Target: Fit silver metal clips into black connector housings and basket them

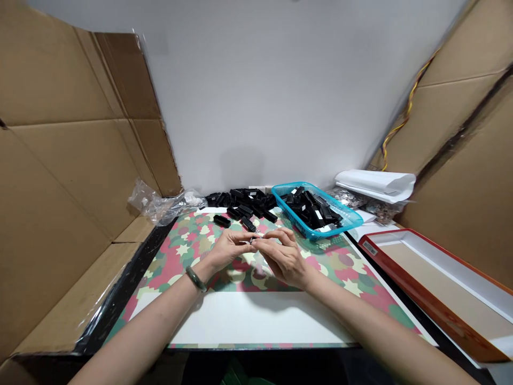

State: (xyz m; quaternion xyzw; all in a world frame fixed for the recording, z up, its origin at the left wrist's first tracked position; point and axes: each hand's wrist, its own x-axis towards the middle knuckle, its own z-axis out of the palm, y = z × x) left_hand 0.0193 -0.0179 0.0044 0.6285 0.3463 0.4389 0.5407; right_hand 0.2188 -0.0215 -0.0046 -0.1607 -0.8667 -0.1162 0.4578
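Observation:
My left hand (228,248) and my right hand (284,256) meet above a camouflage-patterned mat (188,246), their fingertips pinching a tiny dark and metallic part (252,241) between them. It is too small to identify exactly. Two loose black plastic connectors (222,221) lie on the mat just beyond my left hand, with another (248,224) beyond my fingertips. Behind them is a heap of similar black connectors (244,202). A green bangle (196,278) circles my left wrist.
A turquoise plastic basket (316,211) full of black connectors sits beyond my right hand. A white sheet (256,318) covers the mat's near part. To the right are a red-edged tray (433,289), a white paper roll (377,182) and bagged small parts (344,197). Cardboard panels (60,160) line the left side.

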